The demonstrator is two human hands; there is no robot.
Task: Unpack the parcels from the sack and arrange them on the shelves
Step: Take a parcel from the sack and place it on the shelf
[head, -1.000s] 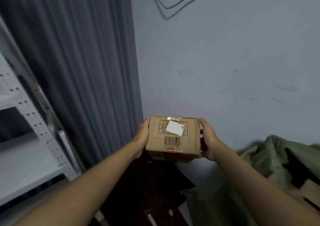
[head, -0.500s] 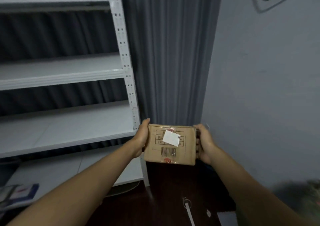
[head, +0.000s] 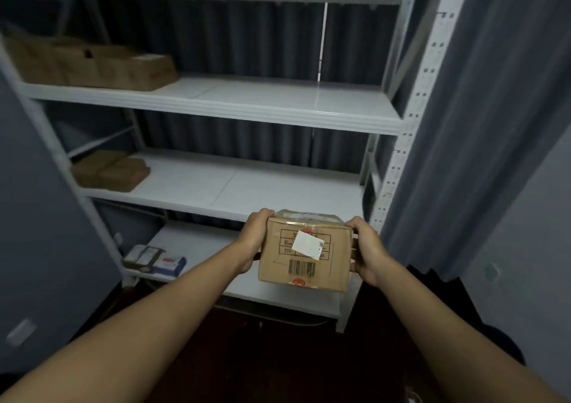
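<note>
At about nine o'clock, far to the left, a flat grey panel (head: 46, 217) stands up beside a white metal rack (head: 411, 118). Up at ten o'clock, a row of brown boxes (head: 89, 62) sits close together on the left end of the upper shelf (head: 278, 105). They look blurry. A little lower, still near nine o'clock, two flat brown parcels (head: 111, 170) lie touching each other on the left end of the middle shelf (head: 247, 186). Below them, at about eight o'clock, a small packet with blue on it (head: 156, 260) lies on the left end of the bottom shelf (head: 197, 241). Near the middle, the left hand (head: 253, 241) has its fingers curled round the left side of a brown cardboard box (head: 306, 251), with the thumb up on the top edge. The box is up in the air, in front of the rack, between the middle shelf and the bottom shelf. Its face is tipped toward the camera. On that face there is a white sticker (head: 307, 245), a black barcode (head: 302, 268) and a small red mark (head: 299, 282). The right hand (head: 366, 252) has its fingers curled round the right side of the box, thumb on top too. At two o'clock a grey curtain (head: 482, 124) hangs down beside the rack's right post. The floor (head: 278, 356) at six o'clock is dark.
</note>
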